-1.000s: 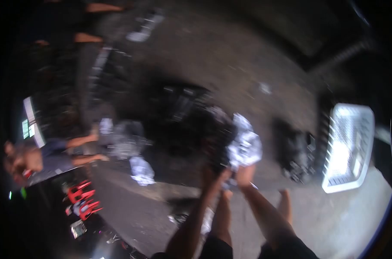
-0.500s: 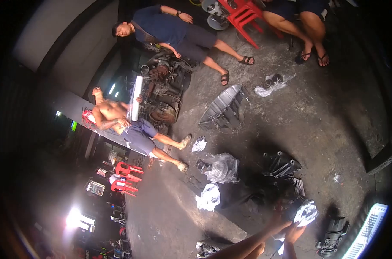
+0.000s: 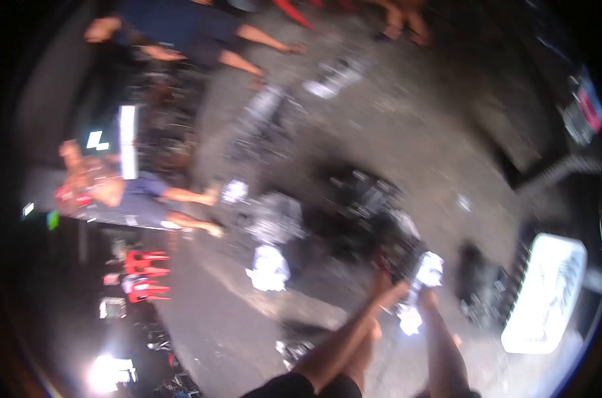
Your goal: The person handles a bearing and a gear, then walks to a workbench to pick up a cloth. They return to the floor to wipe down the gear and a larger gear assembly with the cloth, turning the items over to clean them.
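Note:
The view is blurred by motion. Both my forearms reach out from the bottom middle over a concrete floor. My left hand (image 3: 384, 284) and my right hand (image 3: 425, 297) meet at a dark metal part (image 3: 400, 252) partly covered in shiny clear plastic wrap (image 3: 430, 269). Both hands appear to grip the wrap, and a loose end of it hangs between my wrists. Beyond the hands, a larger dark machine part (image 3: 367, 196) lies on the floor.
Crumpled plastic bags (image 3: 270, 268) lie left of my hands. A white plastic crate (image 3: 546, 292) stands at the right beside a dark part (image 3: 480, 285). A person (image 3: 99, 189) holding a white roll (image 3: 127, 142) sits at the left, another person (image 3: 181, 26) at top left. Red chairs (image 3: 142, 272) are lower left.
The camera has swung, shifting the scene up and left and blurring it. My hands stay together on the plastic-wrapped part, which now sits higher in the view.

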The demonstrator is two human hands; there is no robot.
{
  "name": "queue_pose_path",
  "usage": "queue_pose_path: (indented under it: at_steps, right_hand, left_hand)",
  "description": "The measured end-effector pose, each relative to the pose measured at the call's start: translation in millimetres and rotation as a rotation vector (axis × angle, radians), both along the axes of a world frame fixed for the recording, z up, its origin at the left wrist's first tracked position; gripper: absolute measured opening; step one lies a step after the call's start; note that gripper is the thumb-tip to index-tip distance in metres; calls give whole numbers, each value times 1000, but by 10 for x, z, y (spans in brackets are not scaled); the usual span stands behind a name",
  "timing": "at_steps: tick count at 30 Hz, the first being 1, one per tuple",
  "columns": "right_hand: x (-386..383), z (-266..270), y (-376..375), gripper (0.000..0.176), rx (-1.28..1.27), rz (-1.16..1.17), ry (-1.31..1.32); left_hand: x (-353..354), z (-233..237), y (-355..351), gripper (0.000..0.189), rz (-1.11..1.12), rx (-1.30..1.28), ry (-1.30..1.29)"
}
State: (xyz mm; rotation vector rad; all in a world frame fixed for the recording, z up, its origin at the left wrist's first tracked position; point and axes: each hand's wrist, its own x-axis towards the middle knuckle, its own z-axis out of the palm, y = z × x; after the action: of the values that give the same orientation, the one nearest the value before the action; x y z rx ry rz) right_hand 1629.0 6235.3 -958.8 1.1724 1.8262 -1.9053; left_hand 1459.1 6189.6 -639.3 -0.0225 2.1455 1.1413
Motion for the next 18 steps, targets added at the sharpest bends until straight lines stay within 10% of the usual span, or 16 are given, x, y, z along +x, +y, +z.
queue_pose_path:
  at_steps: [2,5,9,12,15,18]
  right_hand:
    - [-115,1611,319,19,129,194,-264]
    - [-110,2918,520,8,-13,-273,-171]
    - [-458,3162,700,8,187,-671,415]
    - [-948,3174,842,19,225,-308,284]
    - [-1435,2791,896,66,988,372,443]
    - [-1894,2773,1185,57,666,423,213]
  left_hand:
    - [-40,-1,0,48,-106,11,3]
    - [-103,-209,-120,47,-176,-13,184]
    - [-17,-334,-204,62,-161,-58,463]
    - [103,-412,-253,63,-128,-17,542]
    - [114,-364,-217,63,-111,-21,499]
    - [61,-347,-156,57,-43,-62,508]
